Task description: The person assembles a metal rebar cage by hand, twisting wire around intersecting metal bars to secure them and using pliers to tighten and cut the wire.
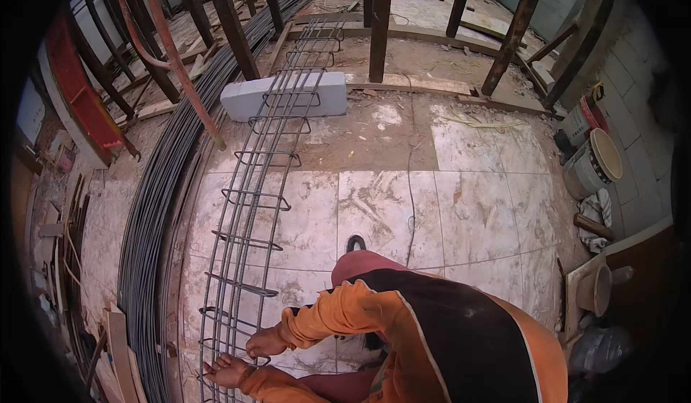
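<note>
A long rebar cage, made of thin parallel steel bars with bent rectangular stirrups, runs away from me along the left of the floor. My left hand, palm partly turned up, has its fingers curled at the bars of the cage's near end. Just above it, my right hand is closed beside a stirrup at the cage's right side. Whatever the right fingers pinch is too small to make out. Both my arms wear orange sleeves. The cage's far part lies across a pale grey block.
A thick bundle of loose steel bars lies left of the cage. Timber posts stand at the back, with a reddish pole at left. Buckets line the right wall. A dark cable crosses the dirty tiles.
</note>
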Demonstrator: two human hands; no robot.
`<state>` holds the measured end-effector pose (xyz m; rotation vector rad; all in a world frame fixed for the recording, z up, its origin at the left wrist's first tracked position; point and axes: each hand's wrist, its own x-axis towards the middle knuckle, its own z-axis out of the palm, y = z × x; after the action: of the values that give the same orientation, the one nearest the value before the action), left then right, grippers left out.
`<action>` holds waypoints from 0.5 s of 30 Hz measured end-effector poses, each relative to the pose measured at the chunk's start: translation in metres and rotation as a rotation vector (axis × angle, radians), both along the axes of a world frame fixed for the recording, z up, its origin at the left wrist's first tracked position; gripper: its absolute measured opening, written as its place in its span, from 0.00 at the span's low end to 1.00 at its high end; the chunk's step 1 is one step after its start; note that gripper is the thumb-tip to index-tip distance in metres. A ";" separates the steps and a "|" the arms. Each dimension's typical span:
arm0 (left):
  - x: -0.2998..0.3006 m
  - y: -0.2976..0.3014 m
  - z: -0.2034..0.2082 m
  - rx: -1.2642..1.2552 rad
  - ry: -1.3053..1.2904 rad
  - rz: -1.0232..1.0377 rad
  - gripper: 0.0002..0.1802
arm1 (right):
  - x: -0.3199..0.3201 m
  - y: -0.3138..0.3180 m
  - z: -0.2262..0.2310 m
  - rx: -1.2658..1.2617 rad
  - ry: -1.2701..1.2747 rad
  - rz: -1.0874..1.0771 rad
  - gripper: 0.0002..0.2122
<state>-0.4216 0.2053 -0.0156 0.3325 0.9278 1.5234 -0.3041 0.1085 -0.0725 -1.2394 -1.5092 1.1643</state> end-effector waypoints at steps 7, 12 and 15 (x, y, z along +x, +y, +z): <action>-0.078 0.033 -0.003 0.230 0.026 0.195 0.27 | 0.011 -0.013 0.043 -0.411 0.536 0.337 0.10; -0.078 0.034 -0.009 0.078 -0.183 0.152 0.20 | 0.000 -0.020 0.035 -0.104 -0.033 0.193 0.12; -0.098 0.037 0.001 0.120 -0.223 0.196 0.17 | -0.002 -0.013 0.018 -0.339 -0.089 0.231 0.12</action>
<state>-0.5192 0.2421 -0.0150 0.1556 0.7109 1.7602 -0.3066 0.0957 -0.0542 -1.3787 -1.5979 1.5865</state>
